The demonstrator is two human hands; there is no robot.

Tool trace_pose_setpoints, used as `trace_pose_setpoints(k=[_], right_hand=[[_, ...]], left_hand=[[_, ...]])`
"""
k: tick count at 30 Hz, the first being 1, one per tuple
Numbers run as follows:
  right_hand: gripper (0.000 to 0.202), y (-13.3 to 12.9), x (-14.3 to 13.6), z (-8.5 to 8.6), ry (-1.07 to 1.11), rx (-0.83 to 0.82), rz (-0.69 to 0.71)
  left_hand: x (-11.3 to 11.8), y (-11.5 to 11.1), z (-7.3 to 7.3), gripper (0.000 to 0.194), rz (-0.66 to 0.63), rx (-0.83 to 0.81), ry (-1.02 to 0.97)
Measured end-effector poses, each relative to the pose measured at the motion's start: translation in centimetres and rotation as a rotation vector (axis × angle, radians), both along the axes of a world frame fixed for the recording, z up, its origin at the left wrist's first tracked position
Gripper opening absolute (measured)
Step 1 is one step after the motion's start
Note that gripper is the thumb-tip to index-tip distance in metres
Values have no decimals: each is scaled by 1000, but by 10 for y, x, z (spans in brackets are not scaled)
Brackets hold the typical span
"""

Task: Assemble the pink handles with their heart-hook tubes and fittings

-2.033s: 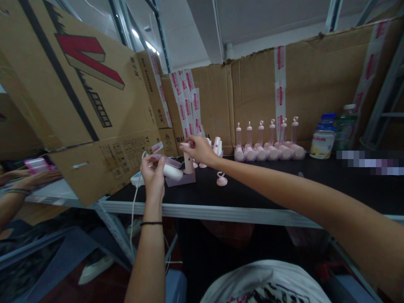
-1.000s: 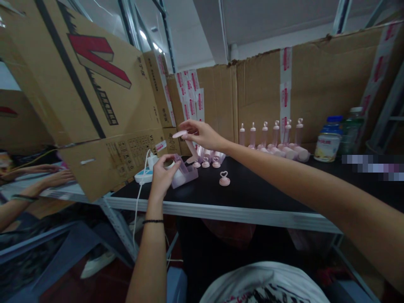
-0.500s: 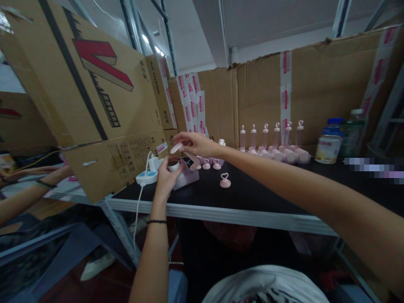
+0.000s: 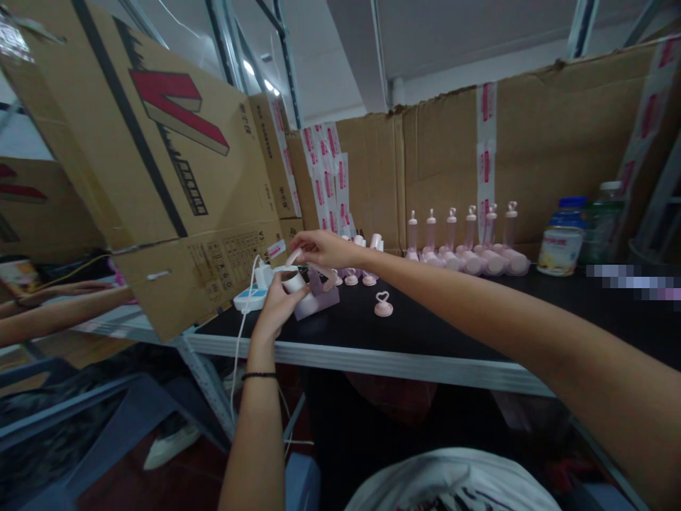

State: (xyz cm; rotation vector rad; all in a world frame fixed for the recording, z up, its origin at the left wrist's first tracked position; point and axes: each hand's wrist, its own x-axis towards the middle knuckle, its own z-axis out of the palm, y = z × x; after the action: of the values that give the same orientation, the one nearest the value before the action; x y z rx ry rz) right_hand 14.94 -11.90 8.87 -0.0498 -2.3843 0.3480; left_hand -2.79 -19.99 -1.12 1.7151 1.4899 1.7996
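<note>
My left hand [image 4: 277,304] is wrapped round a white cylindrical cup [image 4: 294,282] at the left end of a pale purple holder [image 4: 322,301]. Just above the cup, my right hand [image 4: 318,248] pinches a small pale pink piece [image 4: 294,257] between its fingertips. A pink curved part [image 4: 330,279] rises from the holder below my right hand. To the right, a pink heart-shaped piece with a round base [image 4: 383,305] stands on the black tabletop. Several similar pink pieces [image 4: 369,278] stand behind the holder.
A white power strip [image 4: 250,299] with a cable lies left of my left hand. Several pink tubes [image 4: 451,231] stand upright at the back, beside a labelled jar [image 4: 560,248] and a green bottle [image 4: 604,220]. Cardboard [image 4: 436,156] walls the table. Another person's arm [image 4: 69,316] shows at far left.
The pale piece in my right hand has tilted and come lower, near the cup's rim. The cup leans more, with more of its white side showing. The view has shifted slightly.
</note>
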Motion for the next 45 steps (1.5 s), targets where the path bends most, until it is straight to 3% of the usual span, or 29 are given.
trace_pose_setpoints(k=[9,23,28,34,38,42,45], right_hand=[[26,-2,-7,-1,-60,74,51],[31,-4,-3,-2,-183,128,10],[48,-2,-5,-7,-199,112,-3],[67,9,1,-17,-185,-125,41],[90,14,12,-28,-300,-209,-3],[107,14,19,-43,-437,-172,-90],[102,13,20,-50,-463,-113,-148]], left_hand=[[6,-3,2,64,-23,63,-46],[-2,1,-1,59,-181,14,-219],[-8,1,-1,58,-191,-4,-210],[-13,-7,0,60,-190,-1,-228],[-16,-13,2,63,-180,-28,-274],[-19,-14,1,65,-192,-33,-284],[-21,-14,0,65,-195,-43,-281]])
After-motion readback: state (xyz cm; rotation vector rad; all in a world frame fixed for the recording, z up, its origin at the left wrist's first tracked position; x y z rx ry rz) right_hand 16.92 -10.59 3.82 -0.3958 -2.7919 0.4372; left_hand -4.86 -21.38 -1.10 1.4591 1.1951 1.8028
